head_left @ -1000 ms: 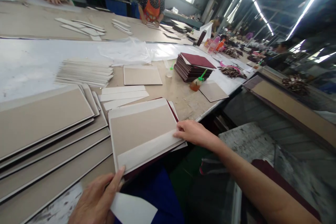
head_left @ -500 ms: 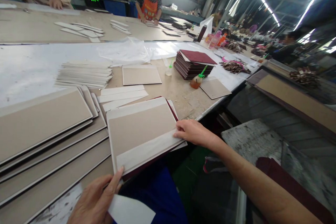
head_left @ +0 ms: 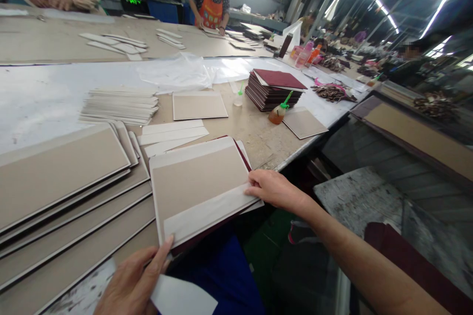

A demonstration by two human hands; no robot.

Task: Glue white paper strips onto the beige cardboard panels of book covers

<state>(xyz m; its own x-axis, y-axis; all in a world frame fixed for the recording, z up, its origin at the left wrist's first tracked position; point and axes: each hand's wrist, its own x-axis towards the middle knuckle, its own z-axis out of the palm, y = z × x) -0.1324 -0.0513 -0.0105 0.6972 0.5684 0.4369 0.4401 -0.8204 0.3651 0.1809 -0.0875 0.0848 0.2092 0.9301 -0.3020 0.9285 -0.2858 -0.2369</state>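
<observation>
A grey board cover with white paper strips along its edges and a dark red lining beneath lies at the table's near edge. My right hand presses its fingertips on the right end of the lower white strip. My left hand sits at the cover's near left corner, thumb on the strip's end, and its fingers grip a loose white paper piece. Both hands are closed on the paper edges.
Fanned long grey boards lie left. Behind are white strips, a stack of strips, a single board, a dark red cover stack, glue bottles. Other people work at the far tables.
The view drifts slightly; both hands stay on the cover's lower strip almost unmoved.
</observation>
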